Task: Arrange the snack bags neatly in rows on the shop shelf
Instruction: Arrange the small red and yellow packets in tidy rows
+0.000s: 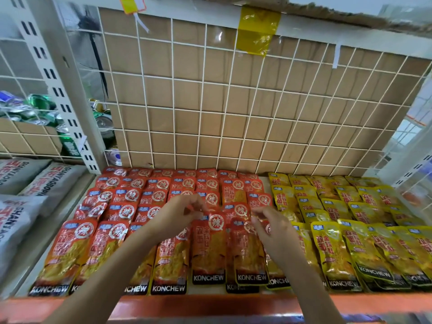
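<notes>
1. Two blocks of snack bags lie flat on the shelf [203, 290]: red snack bags [131, 206] left and centre, yellow snack bags [346, 206] right, in overlapping rows.
2. Hands: left hand [182, 213] pinches the top of a front-row red bag [208, 249]; right hand [272, 226] pinches the top of the adjacent red bag [249, 253]; blur hides finger detail.
3. Grey sacks [35, 181] lie left; a wire grid [233, 101] backs the shelf.
4. Front-row bags reach the orange shelf edge [187, 305].

Red-orange snack bags [208, 249] with white round emblems and black bottom bands cover the shelf's left and middle. Yellow snack bags [332, 249] with red lettering cover its right side. The shelf [210, 305] has an orange-red front edge. At its back, a white wire grid [201, 109] crosses brown cardboard [217, 94].
</notes>
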`<state>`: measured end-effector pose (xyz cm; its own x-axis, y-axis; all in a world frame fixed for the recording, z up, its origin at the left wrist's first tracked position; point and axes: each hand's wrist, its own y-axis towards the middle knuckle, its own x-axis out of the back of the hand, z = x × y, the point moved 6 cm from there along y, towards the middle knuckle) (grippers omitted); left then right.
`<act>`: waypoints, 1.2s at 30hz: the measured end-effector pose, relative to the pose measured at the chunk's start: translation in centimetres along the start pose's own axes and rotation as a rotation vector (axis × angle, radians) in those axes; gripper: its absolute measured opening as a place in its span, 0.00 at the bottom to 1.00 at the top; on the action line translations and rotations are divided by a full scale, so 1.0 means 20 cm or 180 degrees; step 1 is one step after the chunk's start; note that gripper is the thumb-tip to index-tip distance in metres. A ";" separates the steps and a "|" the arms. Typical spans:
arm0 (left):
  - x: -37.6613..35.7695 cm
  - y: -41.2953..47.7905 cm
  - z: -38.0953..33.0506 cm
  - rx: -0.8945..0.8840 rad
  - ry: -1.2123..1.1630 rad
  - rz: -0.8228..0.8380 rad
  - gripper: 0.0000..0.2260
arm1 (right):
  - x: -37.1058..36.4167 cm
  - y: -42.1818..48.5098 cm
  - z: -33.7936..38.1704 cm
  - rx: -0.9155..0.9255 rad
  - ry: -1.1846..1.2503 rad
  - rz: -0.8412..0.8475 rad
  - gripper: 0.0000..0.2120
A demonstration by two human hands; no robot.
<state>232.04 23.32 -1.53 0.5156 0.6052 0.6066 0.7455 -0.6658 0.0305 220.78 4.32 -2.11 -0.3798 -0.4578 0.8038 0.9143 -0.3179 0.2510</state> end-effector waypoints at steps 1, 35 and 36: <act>0.00 -0.02 0.01 0.0017 0.0087 0.0016 0.14 | -0.01 0.00 0.01 0.0003 -0.0026 0.0024 0.11; -0.13 -0.19 0.16 -0.0275 0.1520 0.0022 0.37 | -0.28 0.20 0.25 0.0340 -0.0326 0.0786 0.15; -0.14 -0.19 0.16 -0.0247 0.1565 0.0053 0.37 | -0.29 0.21 0.25 0.0316 -0.0325 0.0830 0.14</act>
<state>229.12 25.66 -5.91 0.2529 0.3292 0.9097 0.6956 -0.7154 0.0656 227.55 9.86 -2.99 -0.1188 -0.4258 0.8970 0.9904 -0.1153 0.0764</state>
